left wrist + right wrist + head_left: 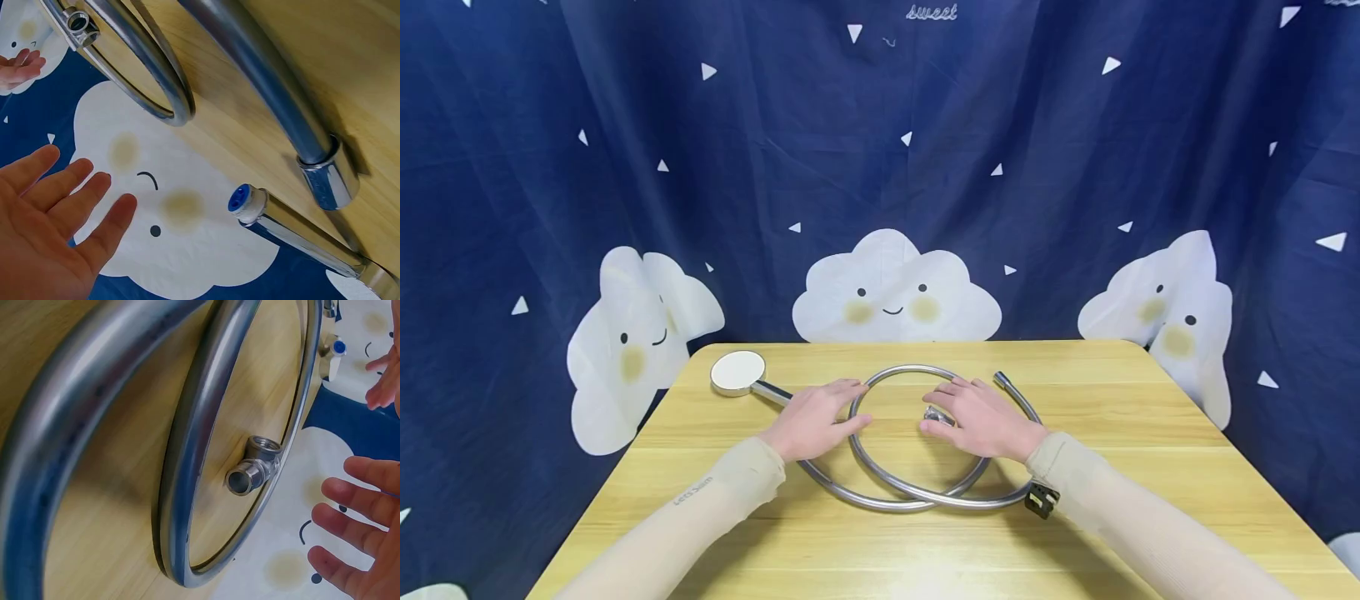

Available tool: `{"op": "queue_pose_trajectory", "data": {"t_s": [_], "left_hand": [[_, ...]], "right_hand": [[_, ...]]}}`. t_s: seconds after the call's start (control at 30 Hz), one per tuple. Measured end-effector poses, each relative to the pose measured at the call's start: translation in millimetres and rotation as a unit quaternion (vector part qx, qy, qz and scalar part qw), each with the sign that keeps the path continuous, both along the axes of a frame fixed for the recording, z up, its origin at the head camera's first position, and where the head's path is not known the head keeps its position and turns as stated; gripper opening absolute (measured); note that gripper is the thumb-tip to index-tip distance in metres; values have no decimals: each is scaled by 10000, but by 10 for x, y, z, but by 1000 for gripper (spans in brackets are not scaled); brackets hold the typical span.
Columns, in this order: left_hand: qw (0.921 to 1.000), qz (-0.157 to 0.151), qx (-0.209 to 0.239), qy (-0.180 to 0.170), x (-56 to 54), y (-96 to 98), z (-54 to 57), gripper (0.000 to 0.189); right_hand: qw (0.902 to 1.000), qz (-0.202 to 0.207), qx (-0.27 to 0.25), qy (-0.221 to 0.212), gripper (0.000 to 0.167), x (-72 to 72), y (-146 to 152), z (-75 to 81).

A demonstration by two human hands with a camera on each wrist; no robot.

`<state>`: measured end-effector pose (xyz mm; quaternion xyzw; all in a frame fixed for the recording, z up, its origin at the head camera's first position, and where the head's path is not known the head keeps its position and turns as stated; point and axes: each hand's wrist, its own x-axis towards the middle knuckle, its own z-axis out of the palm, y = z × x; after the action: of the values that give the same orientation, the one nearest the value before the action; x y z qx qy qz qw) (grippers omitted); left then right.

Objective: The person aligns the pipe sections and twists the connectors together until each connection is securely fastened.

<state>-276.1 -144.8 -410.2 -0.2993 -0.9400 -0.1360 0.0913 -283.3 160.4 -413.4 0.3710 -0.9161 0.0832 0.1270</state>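
My left hand (816, 419) is held over the shower head's handle (771, 392) and the left side of the coiled hose, fingers spread and holding nothing. The round, pale-faced shower head (737, 372) lies at the table's far left. In the left wrist view, the handle's threaded end has a blue insert (238, 197), apart from the hose's chrome nut (331, 182). My right hand (988, 422) extends above a small metal T-shaped fitting (253, 465) inside the loop of the grey metal hose (880, 473). Its fingers are extended and grip nothing.
The hose's other end (1002, 380) points toward the table's back right. Under everything is a light wooden table (880, 550). A dark blue curtain (850, 167) with white clouds hangs behind and at both sides. A small black device (1042, 499) sits at the right wrist.
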Motion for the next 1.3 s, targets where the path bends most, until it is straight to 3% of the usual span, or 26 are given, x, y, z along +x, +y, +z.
{"op": "queue_pose_trajectory", "data": {"t_s": [0.27,0.63,1.07,1.3], "left_hand": [[9986,371,370,67,0,-74,3,53],[9935,757,794,292,2,-201,-7,36],[9855,1226,1105,402,-63,-404,-17,29],[9815,1453,1221,256,-114,-542,-57,28]], "right_hand": [[9999,60,-63,101,50,-13,-44,-20],[9999,67,-54,-66,59,-20,-126,11],[9991,228,-299,-190,56,-89,-278,70],[9993,275,-255,-41,56,-144,-371,61]]}}
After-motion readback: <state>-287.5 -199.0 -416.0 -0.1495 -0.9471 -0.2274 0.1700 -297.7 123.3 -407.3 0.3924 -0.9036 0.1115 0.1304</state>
